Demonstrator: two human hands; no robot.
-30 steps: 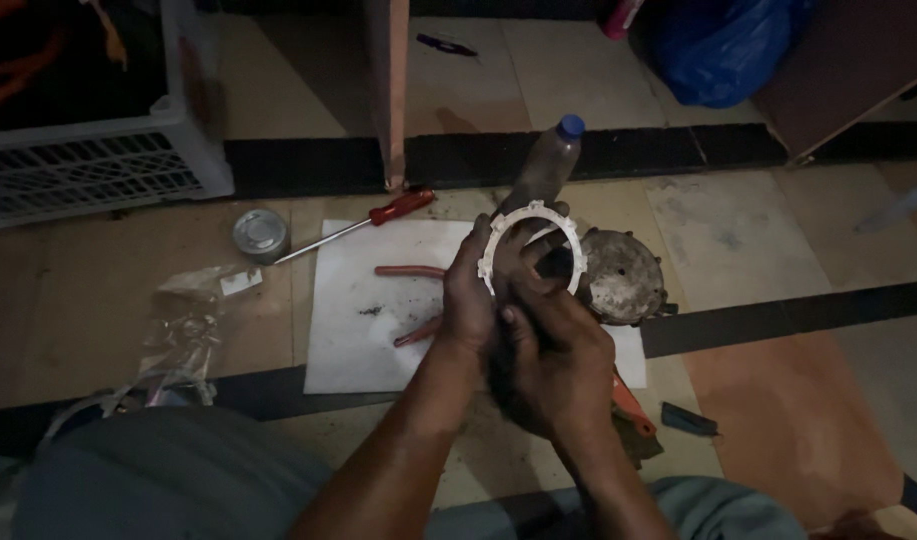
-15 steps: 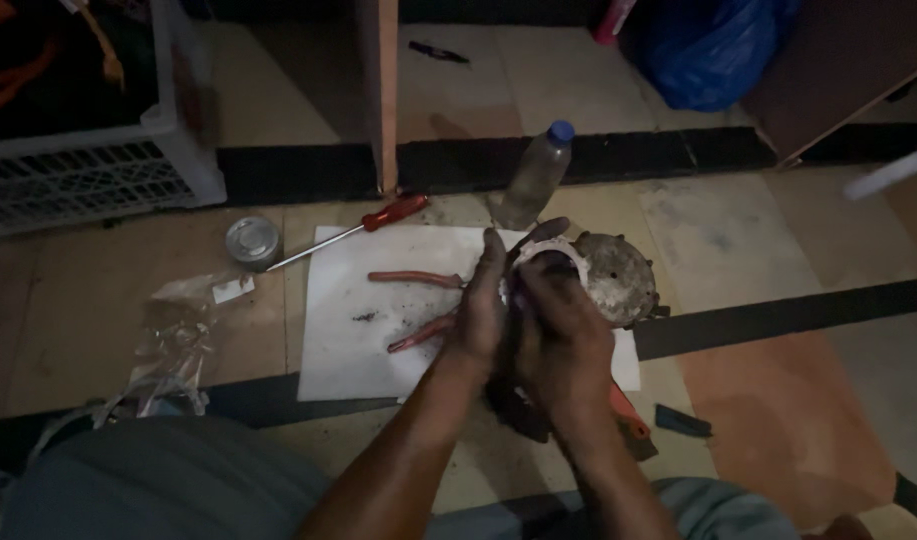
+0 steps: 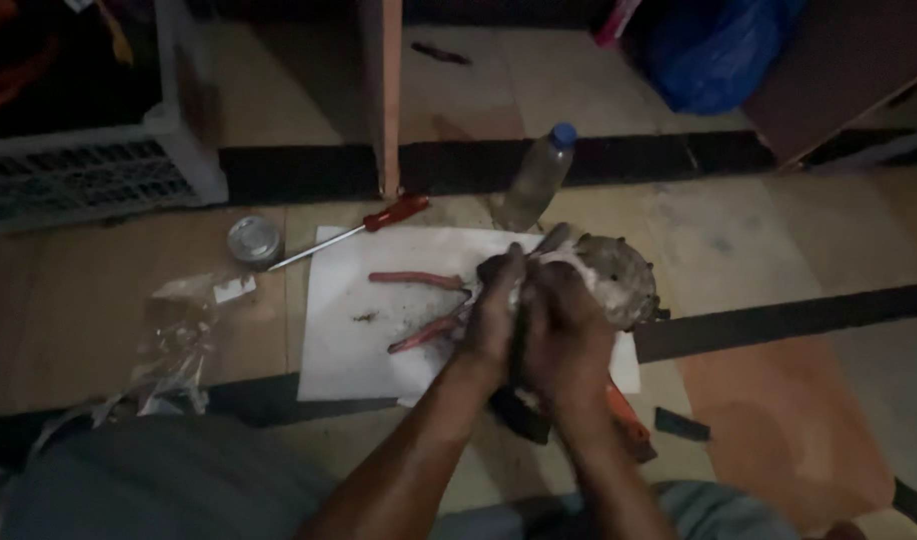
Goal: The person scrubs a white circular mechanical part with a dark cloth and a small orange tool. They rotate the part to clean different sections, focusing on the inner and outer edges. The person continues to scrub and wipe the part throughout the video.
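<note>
My left hand (image 3: pixel 493 312) and my right hand (image 3: pixel 568 330) are pressed together above a white paper sheet (image 3: pixel 343 350) on the floor. Both grip a thin pale metal ring (image 3: pixel 558 250), of which only the top edge shows between my fingers. Just right of my hands lies a round, dirty metal drum part (image 3: pixel 626 280), close to or touching the ring. Red-handled pliers (image 3: pixel 418 300) lie open on the sheet just left of my left hand.
A red-handled screwdriver (image 3: pixel 393 214), a small tin can (image 3: pixel 253 240) and a plastic bottle (image 3: pixel 533 180) lie beyond the sheet. A crumpled plastic bag (image 3: pixel 178 340) is at left, a white crate (image 3: pixel 98 170) and wooden post (image 3: pixel 383 90) behind. An orange tool (image 3: pixel 628 425) lies under my right wrist.
The ring was held up flat-on with its hole showing; my hands have lowered it toward the drum part and closed around it, hiding most of it.
</note>
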